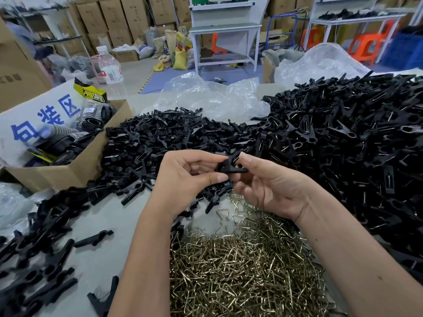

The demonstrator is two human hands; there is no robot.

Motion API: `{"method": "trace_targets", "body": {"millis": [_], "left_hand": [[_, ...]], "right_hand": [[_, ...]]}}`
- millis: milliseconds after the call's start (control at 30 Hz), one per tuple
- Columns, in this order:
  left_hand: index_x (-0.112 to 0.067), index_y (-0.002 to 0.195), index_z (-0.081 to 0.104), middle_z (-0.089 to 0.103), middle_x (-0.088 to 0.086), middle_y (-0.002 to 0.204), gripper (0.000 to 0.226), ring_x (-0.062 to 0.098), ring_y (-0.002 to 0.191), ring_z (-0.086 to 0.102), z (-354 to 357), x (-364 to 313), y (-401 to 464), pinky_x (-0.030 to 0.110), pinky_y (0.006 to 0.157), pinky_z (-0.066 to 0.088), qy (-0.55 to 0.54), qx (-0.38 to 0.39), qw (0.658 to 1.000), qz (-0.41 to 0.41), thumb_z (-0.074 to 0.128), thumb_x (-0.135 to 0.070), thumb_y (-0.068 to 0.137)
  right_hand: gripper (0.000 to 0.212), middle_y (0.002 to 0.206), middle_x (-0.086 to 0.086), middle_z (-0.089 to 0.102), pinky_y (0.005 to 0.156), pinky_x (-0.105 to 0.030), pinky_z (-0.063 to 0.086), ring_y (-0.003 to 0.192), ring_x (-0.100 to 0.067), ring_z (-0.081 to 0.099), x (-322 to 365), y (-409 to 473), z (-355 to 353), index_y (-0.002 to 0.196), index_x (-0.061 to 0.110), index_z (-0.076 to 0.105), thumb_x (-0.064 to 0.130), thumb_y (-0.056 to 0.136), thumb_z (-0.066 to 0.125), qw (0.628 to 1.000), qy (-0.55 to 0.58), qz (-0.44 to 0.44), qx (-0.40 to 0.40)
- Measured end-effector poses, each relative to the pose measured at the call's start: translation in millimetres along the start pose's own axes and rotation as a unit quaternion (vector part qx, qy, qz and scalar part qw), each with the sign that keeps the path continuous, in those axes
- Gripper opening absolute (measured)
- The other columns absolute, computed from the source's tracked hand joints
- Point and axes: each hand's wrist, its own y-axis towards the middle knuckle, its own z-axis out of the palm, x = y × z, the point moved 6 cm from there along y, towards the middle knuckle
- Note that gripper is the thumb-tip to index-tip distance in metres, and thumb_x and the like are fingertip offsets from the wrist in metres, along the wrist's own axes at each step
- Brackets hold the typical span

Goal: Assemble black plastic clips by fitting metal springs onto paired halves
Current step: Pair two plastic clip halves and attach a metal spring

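Brass-coloured metal springs (242,271) lie heaped at the bottom centre of the frame, nearest the camera, between the two forearms. Above them, mid-frame, the left hand (183,177) and the right hand (267,186) meet over the table (100,225). Both pinch one set of paired black clip halves (229,167): the left grip is narrow, thumb and forefinger closed on the near end, while the right grip closes thumb and fingers on the far end. Whether a spring is already on it cannot be told.

Loose black halves (160,143) spread across the centre and the lower left of the frame. A taller pile of clips with metal showing (343,138) fills the right side. At the upper left, a cardboard box (75,165) holds black ribbed parts and a yellow-and-black pack reading "PRO TAPER" (93,93). Leaning beside it, a white sign (45,115) carries blue characters "包装区". Crumpled clear plastic (210,97) lies behind the piles.
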Motion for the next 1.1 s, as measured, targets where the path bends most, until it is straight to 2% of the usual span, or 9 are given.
{"method": "trace_targets", "body": {"millis": [100,167,267,367,433,533,633,967,1100], "left_hand": [[-0.018,0.111,0.072,0.081,0.006,0.089,0.052,0.025,0.083,0.078,-3,3,0,0.038,0.082,0.063,-0.003,-0.003,1.000,-0.022,0.091,0.000,0.066],[-0.015,0.110,0.065,0.080,0.009,0.089,0.053,0.027,0.082,0.077,-4,3,0,0.041,0.081,0.063,-0.005,-0.007,0.999,-0.031,0.091,0.003,0.067],[-0.010,0.104,0.061,0.080,0.012,0.088,0.052,0.027,0.086,0.078,-4,2,-2,0.040,0.079,0.064,-0.040,-0.009,0.999,-0.031,0.093,-0.004,0.064],[-0.011,0.099,0.062,0.079,0.015,0.089,0.051,0.040,0.097,0.075,-8,5,-2,0.052,0.085,0.061,-0.051,-0.018,0.998,-0.038,0.096,-0.012,0.060],[-0.016,0.095,0.064,0.079,0.014,0.089,0.052,0.037,0.091,0.076,-12,6,-3,0.051,0.083,0.061,-0.042,-0.025,0.998,-0.039,0.101,-0.019,0.058],[-0.024,0.088,0.068,0.079,0.013,0.086,0.046,0.029,0.082,0.078,-12,4,-4,0.044,0.078,0.064,-0.029,-0.020,0.999,-0.041,0.100,-0.028,0.055],[-0.025,0.085,0.069,0.079,0.011,0.084,0.041,0.021,0.077,0.077,-9,4,-3,0.036,0.075,0.064,-0.006,-0.015,0.999,-0.040,0.099,-0.021,0.058],[-0.007,0.089,0.064,0.079,0.007,0.077,0.044,0.013,0.072,0.076,-6,7,1,0.024,0.069,0.061,0.024,-0.021,0.999,-0.030,0.092,-0.012,0.055],[-0.006,0.089,0.064,0.078,0.008,0.076,0.045,0.019,0.071,0.075,-8,13,2,0.032,0.071,0.064,0.045,-0.021,0.998,-0.034,0.093,-0.015,0.055]], "right_hand": [[0.048,0.079,-0.011,0.065,0.044,-0.017,0.055,0.056,-0.013,0.064,-1,1,1,0.122,0.007,0.062,0.027,0.083,0.080,0.998,0.012,0.024,0.053],[0.052,0.083,-0.015,0.070,0.047,-0.017,0.057,0.058,-0.012,0.069,-1,-1,6,0.126,0.010,0.069,0.026,0.080,0.085,0.994,0.022,0.034,0.104],[0.054,0.086,-0.020,0.071,0.049,-0.017,0.058,0.060,-0.013,0.071,-2,-2,16,0.123,0.010,0.075,0.016,0.072,0.094,0.982,0.081,0.043,0.165],[0.041,0.078,-0.017,0.065,0.044,-0.015,0.054,0.052,-0.009,0.066,-1,1,23,0.115,0.004,0.077,0.009,0.076,0.088,0.973,0.143,0.053,0.175],[0.029,0.075,-0.014,0.062,0.043,-0.012,0.052,0.048,-0.006,0.061,-1,3,25,0.109,0.003,0.077,0.011,0.081,0.077,0.977,0.128,0.042,0.163],[0.025,0.073,-0.013,0.060,0.041,-0.011,0.049,0.045,-0.004,0.058,1,2,24,0.103,0.002,0.078,0.011,0.081,0.071,0.980,0.119,0.036,0.154],[0.023,0.071,-0.013,0.059,0.038,-0.012,0.048,0.042,-0.004,0.057,1,1,22,0.102,0.002,0.078,0.010,0.081,0.070,0.980,0.124,0.042,0.150],[0.021,0.067,-0.012,0.057,0.035,-0.012,0.045,0.039,-0.004,0.055,-1,3,17,0.097,0.000,0.078,0.007,0.079,0.071,0.978,0.149,0.056,0.135],[0.019,0.066,-0.011,0.056,0.033,-0.012,0.044,0.037,-0.004,0.054,-4,5,13,0.096,0.000,0.078,0.006,0.078,0.073,0.979,0.155,0.058,0.121]]}}
